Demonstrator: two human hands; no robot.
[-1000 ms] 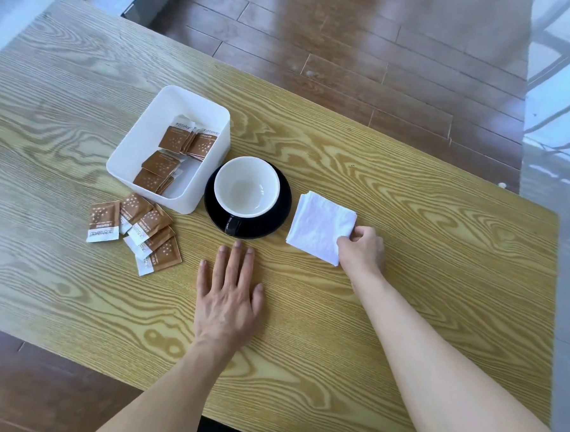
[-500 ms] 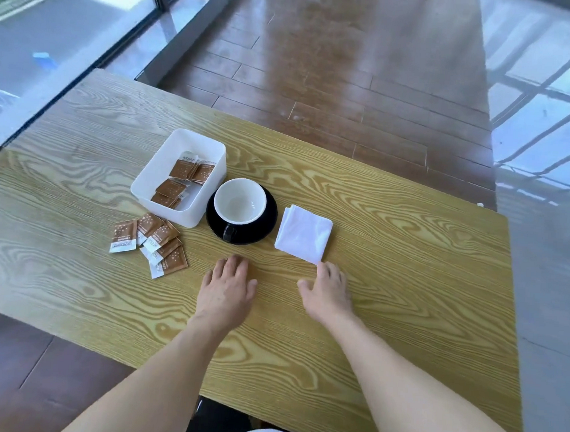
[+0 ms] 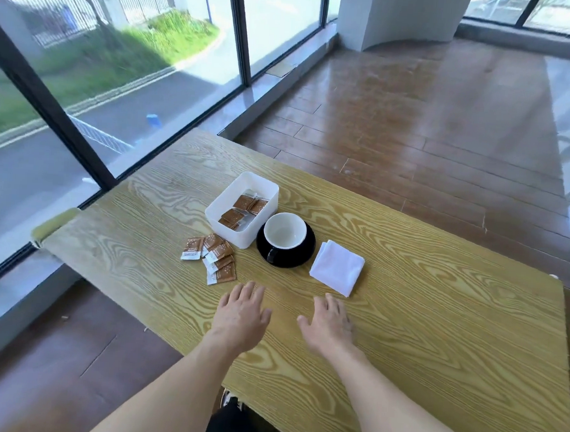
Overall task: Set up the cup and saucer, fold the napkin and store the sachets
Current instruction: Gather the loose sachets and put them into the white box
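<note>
A cup (image 3: 285, 230), white inside and black outside, stands on a black saucer (image 3: 306, 250) in the middle of the wooden table (image 3: 436, 323). Right of it lies a folded white napkin (image 3: 337, 267). Left of the saucer stands a white box (image 3: 241, 210) with several brown sachets (image 3: 244, 208) inside. More brown sachets (image 3: 214, 253) lie loose on the table in front of the box. My left hand (image 3: 242, 316) rests flat on the table, fingers straight, below the sachets. My right hand (image 3: 329, 324) lies flat just below the napkin, apart from it. Both hold nothing.
Tall windows with dark frames (image 3: 51, 111) run along the left. A wooden floor (image 3: 414, 123) stretches beyond the table's far edge. The table's near edge cuts across below my forearms.
My right hand has let go of the napkin and drawn back to lie flat on the table. The camera has tilted up, showing windows and floor.
</note>
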